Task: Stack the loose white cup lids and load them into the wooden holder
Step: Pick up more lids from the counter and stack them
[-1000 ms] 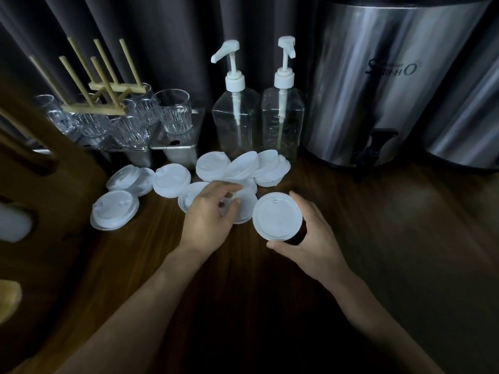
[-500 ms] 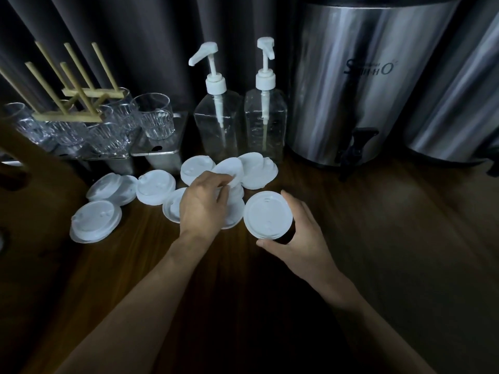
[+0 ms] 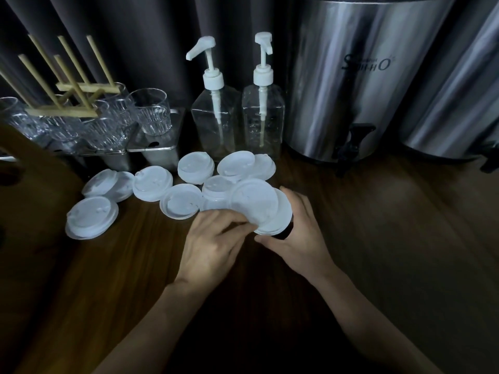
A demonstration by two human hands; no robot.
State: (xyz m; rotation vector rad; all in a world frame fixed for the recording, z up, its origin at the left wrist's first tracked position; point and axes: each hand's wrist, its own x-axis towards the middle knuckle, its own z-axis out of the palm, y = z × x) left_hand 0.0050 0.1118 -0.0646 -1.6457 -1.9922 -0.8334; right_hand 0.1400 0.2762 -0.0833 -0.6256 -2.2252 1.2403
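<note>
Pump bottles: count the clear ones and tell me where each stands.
2. One clear square plastic pump bottle stands behind the white lids; the other stands right of it, beside the large steel urn. None looks hidden.

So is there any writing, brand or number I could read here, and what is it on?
"S…O": brand logo on the steel urn; only the big S and final O are clear, the letters between blur.
Fine print on the right pump bottle: too small to read.
White lids: no text visible.
</note>
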